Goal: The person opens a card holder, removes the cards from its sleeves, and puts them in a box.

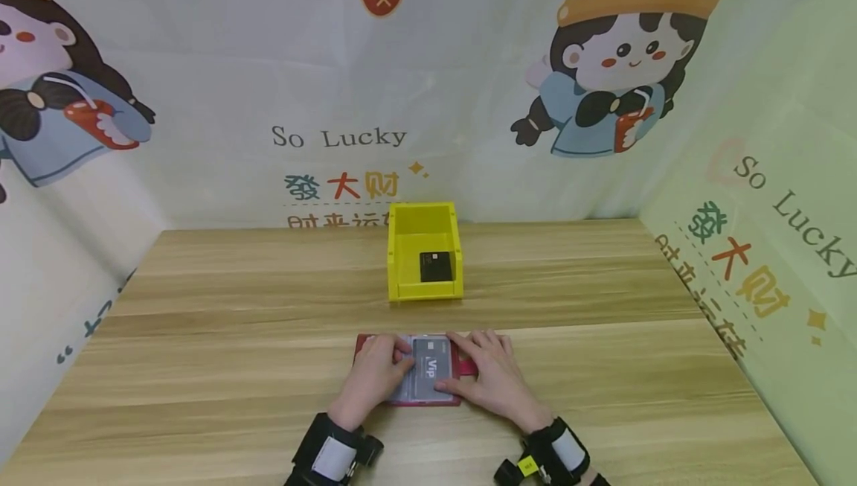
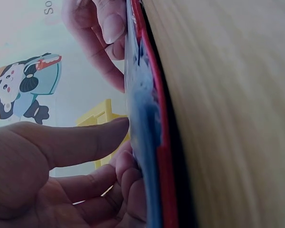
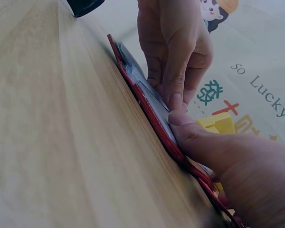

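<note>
A red card holder lies spread on the table, with clear sleeves inside. A grey card marked "Vip" shows in its right part. My left hand is over the left part, fingers curled, thumb and forefinger pinching at the clear sleeve beside the card. My right hand holds the right side of the holder; its thumb presses on the face, while the other fingers reach to the far edge. In the left wrist view the clear sleeves stand slightly apart from the red cover. My palms hide both ends of the holder.
Behind the holder stands a yellow bin, its front low, with a black card-like piece inside. A wood-grain table stretches around them. Printed cloth walls close off the back and both sides.
</note>
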A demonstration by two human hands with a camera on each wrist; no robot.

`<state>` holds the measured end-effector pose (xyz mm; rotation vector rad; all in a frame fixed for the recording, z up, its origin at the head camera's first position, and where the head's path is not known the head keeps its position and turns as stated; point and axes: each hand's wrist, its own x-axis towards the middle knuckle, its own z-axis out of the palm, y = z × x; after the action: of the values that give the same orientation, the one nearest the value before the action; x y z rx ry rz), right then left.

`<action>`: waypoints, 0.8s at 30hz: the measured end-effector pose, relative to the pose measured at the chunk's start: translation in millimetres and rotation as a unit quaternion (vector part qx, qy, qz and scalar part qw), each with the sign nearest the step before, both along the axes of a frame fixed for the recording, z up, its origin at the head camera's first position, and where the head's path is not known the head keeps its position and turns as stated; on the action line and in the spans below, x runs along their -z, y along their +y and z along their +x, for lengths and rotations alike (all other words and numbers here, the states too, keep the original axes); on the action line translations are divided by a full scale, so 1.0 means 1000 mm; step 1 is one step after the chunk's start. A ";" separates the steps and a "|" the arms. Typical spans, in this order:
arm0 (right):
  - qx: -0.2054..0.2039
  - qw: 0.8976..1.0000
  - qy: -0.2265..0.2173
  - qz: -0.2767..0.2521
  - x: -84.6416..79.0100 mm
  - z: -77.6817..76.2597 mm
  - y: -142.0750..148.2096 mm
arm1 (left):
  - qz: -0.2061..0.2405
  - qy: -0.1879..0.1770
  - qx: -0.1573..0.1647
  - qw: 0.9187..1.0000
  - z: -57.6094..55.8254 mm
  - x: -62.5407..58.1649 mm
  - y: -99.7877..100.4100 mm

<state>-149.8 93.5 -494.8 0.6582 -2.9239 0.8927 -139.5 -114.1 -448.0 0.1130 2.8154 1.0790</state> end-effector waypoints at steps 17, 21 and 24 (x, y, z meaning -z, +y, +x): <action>-0.014 1.000 -0.001 0.008 0.000 -0.002 0.002 | 0.036 -0.020 -0.006 0.999 -0.002 0.006 -0.005; -0.023 1.000 -0.004 0.006 -0.001 -0.002 0.003 | 0.044 -0.027 -0.007 0.999 -0.003 0.007 -0.006; -0.030 0.999 -0.004 0.009 -0.001 -0.001 0.004 | 0.047 -0.024 -0.004 0.999 -0.003 0.007 -0.007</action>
<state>-151.3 97.2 -493.6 0.7504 -2.9371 0.8757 -142.4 -121.2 -455.1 0.0848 2.7253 1.2004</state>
